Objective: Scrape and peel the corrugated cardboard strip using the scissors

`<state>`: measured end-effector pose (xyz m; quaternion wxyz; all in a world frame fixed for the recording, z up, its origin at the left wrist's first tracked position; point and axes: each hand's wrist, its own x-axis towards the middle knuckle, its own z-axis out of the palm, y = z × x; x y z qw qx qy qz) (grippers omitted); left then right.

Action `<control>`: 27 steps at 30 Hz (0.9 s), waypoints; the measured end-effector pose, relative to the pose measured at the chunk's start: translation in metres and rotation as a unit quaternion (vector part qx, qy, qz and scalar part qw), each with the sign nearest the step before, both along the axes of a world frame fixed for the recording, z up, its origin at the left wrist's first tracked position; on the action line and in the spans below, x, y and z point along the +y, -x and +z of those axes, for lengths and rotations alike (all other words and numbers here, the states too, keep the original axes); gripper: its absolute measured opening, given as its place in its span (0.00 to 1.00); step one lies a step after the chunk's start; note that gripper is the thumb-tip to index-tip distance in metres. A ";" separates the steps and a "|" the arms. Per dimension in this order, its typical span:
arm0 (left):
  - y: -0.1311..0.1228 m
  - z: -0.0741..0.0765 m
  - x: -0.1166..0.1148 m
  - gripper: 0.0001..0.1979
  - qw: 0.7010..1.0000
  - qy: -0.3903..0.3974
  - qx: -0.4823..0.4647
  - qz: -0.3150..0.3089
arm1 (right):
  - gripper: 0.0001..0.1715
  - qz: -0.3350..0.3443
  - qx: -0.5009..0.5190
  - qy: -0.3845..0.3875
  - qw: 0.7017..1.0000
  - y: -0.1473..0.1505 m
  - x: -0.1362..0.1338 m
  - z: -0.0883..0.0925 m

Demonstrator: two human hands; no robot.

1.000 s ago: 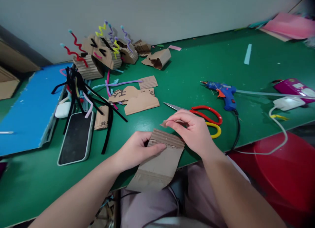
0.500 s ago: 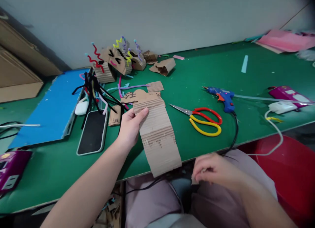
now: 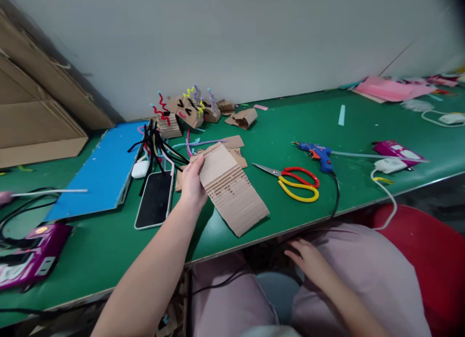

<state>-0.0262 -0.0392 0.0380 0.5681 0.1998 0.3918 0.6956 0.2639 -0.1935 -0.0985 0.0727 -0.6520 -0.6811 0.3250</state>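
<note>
My left hand (image 3: pixel 193 182) grips a strip of corrugated cardboard (image 3: pixel 245 201) by its far left side, thumb on top. Ridges show across the strip, with a torn, rough band across its middle; its near end points toward the table's front edge. Below that edge, over my lap, my right hand (image 3: pixel 303 257) has its fingers apart and nothing visible in them. Scissors (image 3: pixel 296 182) with one red and one yellow handle lie to the right of the strip. Behind the strip are flat cardboard pieces (image 3: pixel 234 143), partly covered by it.
A blue glue gun (image 3: pixel 316 154) with a glue stick lies right of the scissors. Left are a phone (image 3: pixel 154 201), black pipe cleaners (image 3: pixel 150 138) and a blue board (image 3: pixel 105 167). Cardboard figures (image 3: pixel 185 111) stand near the wall. Purple power strips (image 3: pixel 399 152) lie at both sides.
The strip has tilted, its near end lifting away from the table's front edge. My right hand has dropped lower and its curled fingers have spread; the small piece there no longer shows. The view has shifted.
</note>
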 end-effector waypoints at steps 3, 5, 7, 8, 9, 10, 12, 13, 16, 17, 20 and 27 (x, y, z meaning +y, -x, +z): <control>0.003 0.000 0.002 0.09 1.000 0.001 -0.007 -0.009 | 0.18 0.010 0.014 0.024 1.000 0.003 0.001 0.007; 0.005 -0.001 0.003 0.08 1.000 0.002 -0.014 -0.009 | 0.20 0.020 0.032 0.050 0.998 0.008 0.001 0.016; 0.005 -0.001 0.004 0.08 1.000 0.005 -0.019 -0.006 | 0.23 0.033 0.052 0.070 0.996 0.013 0.000 0.027; 0.005 -0.001 0.004 0.07 1.000 0.007 -0.022 -0.005 | 0.23 0.040 0.061 0.073 0.995 0.015 0.000 0.031; 0.005 -0.001 0.003 0.07 1.000 0.009 -0.026 -0.004 | 0.22 0.045 0.068 0.073 0.994 0.017 0.000 0.036; 0.005 0.000 0.003 0.07 1.000 0.012 -0.028 -0.004 | 0.21 0.050 0.074 0.073 0.993 0.019 0.000 0.040; 0.005 0.003 0.002 0.07 0.999 0.022 -0.041 -0.010 | 0.22 0.061 0.085 0.082 0.991 0.022 -0.001 0.049; 0.005 0.004 0.002 0.07 0.998 0.030 -0.053 -0.014 | 0.23 0.071 0.097 0.095 0.988 0.024 -0.002 0.055; 0.009 0.006 0.002 0.07 0.994 0.054 -0.097 -0.024 | 0.28 0.122 0.169 0.154 0.966 0.031 -0.004 0.076; 0.011 0.007 0.002 0.06 0.992 0.057 -0.109 -0.028 | 0.29 0.139 0.200 0.172 0.955 0.035 -0.003 0.085; 0.016 0.008 0.001 0.05 0.989 0.056 -0.128 -0.048 | 0.34 0.176 0.302 0.215 0.912 0.048 0.001 0.107; 0.010 0.017 -0.008 0.04 0.987 0.032 -0.119 -0.099 | 0.32 0.104 0.623 0.292 0.718 0.094 0.021 0.104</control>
